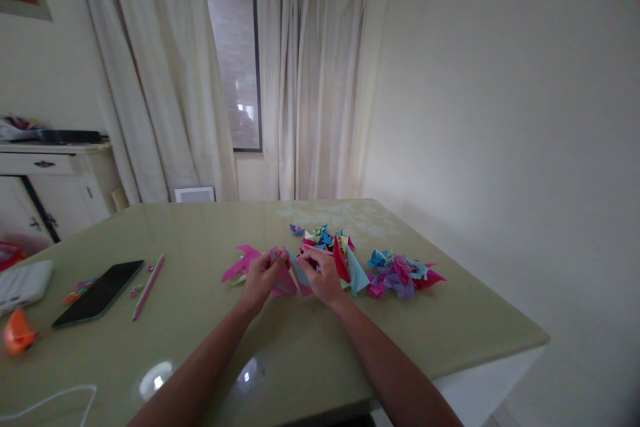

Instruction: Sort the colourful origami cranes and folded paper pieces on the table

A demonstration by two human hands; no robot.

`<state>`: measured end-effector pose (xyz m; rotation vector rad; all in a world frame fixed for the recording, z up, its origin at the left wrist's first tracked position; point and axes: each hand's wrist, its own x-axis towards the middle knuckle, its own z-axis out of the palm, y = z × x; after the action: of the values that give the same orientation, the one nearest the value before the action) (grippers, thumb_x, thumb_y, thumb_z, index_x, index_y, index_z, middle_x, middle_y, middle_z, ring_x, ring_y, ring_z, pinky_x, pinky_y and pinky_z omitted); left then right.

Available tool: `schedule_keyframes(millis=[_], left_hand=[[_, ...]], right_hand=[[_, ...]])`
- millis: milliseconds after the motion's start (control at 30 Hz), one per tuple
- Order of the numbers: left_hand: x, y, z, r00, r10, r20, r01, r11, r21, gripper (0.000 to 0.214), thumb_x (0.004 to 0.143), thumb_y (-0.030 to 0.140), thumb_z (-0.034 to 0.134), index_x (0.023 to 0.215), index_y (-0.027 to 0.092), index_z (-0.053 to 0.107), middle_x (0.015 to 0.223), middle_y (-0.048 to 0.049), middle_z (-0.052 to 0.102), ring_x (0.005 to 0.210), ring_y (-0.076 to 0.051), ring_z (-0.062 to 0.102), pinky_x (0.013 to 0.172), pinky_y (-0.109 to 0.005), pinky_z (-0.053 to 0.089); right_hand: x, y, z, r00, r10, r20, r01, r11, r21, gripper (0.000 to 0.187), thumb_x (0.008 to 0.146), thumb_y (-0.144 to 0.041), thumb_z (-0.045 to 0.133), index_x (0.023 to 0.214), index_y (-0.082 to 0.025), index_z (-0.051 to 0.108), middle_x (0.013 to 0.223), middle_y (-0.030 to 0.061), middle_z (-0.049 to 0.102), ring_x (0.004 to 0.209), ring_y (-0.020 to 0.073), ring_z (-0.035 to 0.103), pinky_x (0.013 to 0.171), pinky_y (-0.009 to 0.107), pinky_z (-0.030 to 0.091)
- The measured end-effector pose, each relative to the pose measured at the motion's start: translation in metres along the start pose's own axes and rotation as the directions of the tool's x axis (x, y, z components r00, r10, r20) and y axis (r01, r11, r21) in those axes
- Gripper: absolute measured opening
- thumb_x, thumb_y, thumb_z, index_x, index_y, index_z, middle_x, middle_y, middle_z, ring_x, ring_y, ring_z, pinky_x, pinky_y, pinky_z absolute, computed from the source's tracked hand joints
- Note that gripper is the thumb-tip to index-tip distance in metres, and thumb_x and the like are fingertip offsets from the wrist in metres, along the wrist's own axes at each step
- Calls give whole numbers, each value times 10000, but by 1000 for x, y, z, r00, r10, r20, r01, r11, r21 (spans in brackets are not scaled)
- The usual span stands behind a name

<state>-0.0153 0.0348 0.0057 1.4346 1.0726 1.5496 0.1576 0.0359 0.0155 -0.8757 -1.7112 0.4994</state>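
My left hand (262, 280) is closed, its thumb and fingertips pinching pink folded paper (285, 284) that hangs below them. Just beside it my right hand (321, 273) is also closed, with its fingertips pressed at a light-blue folded paper (299, 271). Exactly how the sheets join between the fingers is too small to tell. A pink folded paper piece (243, 263) lies left of my left hand. Behind and right of my right hand stand a red folded piece (341, 260) and a pale-blue one (357, 273).
Colourful folded papers (325, 237) lie heaped behind my hands, and another pile (400, 272) sits to the right. On the left of the table (200, 320) are a black tablet (103, 292), a pink pen (149, 287), an orange object (19, 332) and a white cable (60, 392).
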Motion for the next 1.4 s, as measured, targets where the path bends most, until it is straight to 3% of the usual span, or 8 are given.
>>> schedule_keyframes(millis=[167, 367, 500, 600, 733, 933, 1133, 1400], left_hand=[[0, 3, -1, 999, -14, -43, 14, 1000, 17, 541, 769, 687, 754, 690, 154, 710, 631, -10, 642, 585, -135, 530, 539, -236, 379], [2, -4, -2, 991, -44, -126, 40, 999, -33, 580, 713, 725, 777, 708, 153, 688, 623, 13, 601, 585, -125, 501, 533, -231, 356], [2, -7, -2, 996, -44, -73, 44, 999, 2, 593, 719, 735, 769, 770, 147, 716, 658, 9, 622, 623, -140, 538, 565, -236, 401], [3, -7, -1, 1000, -22, -22, 21, 1000, -16, 634, 781, 771, 687, 896, 151, 755, 794, -35, 699, 771, -191, 634, 697, -276, 502], [3, -6, -2, 998, 0, -61, 1, 1000, 12, 734, 829, 829, 563, 1032, 158, 780, 923, -82, 725, 899, -239, 660, 796, -326, 538], [-3, -5, -6, 999, 10, -31, -7, 996, 93, 672, 939, 741, 472, 1241, 209, 752, 1174, -100, 700, 1175, -283, 608, 1064, -415, 468], [-2, -6, -2, 988, 147, 56, -149, 989, 20, 554, 942, 683, 553, 992, 187, 795, 1093, -87, 628, 1149, -258, 600, 1088, -393, 463], [4, -5, -5, 979, 193, 63, -198, 976, 91, 425, 899, 588, 675, 910, 185, 808, 838, -41, 672, 832, -195, 620, 767, -292, 516]], right_hand=[[12, 18, -5, 981, 63, -184, -62, 998, 6, 279, 969, -417, 591, 872, -203, 742, 819, 54, 736, 744, 206, 652, 717, 307, 492], [29, 39, -26, 863, 182, -471, -224, 974, -34, 503, 923, -533, 618, 1209, -125, 689, 1101, 160, 725, 722, 214, 658, 723, 360, 537], [15, 21, -13, 977, 95, -192, -110, 992, -68, 349, 948, -473, 646, 1092, -173, 749, 936, 86, 759, 755, 208, 672, 738, 321, 526], [6, 8, 7, 997, 24, 71, -19, 998, -64, 230, 940, -400, 681, 898, -197, 780, 790, 49, 756, 704, 195, 673, 679, 290, 499], [9, 16, 11, 999, 46, -11, -46, 999, -23, 247, 958, -393, 646, 865, -198, 765, 808, 59, 765, 708, 209, 686, 677, 307, 512], [16, 29, -6, 934, 118, -338, -123, 992, 7, 398, 941, -461, 638, 1217, -181, 701, 1144, 133, 751, 932, 246, 720, 768, 341, 579], [0, 8, 17, 995, 28, 98, -30, 999, 12, 246, 951, -408, 680, 984, -184, 776, 837, 56, 769, 704, 186, 683, 653, 272, 511], [-2, 10, 12, 999, 41, 31, -40, 999, -15, 170, 924, -265, 670, 823, -201, 792, 761, 36, 761, 686, 194, 660, 656, 277, 471]])
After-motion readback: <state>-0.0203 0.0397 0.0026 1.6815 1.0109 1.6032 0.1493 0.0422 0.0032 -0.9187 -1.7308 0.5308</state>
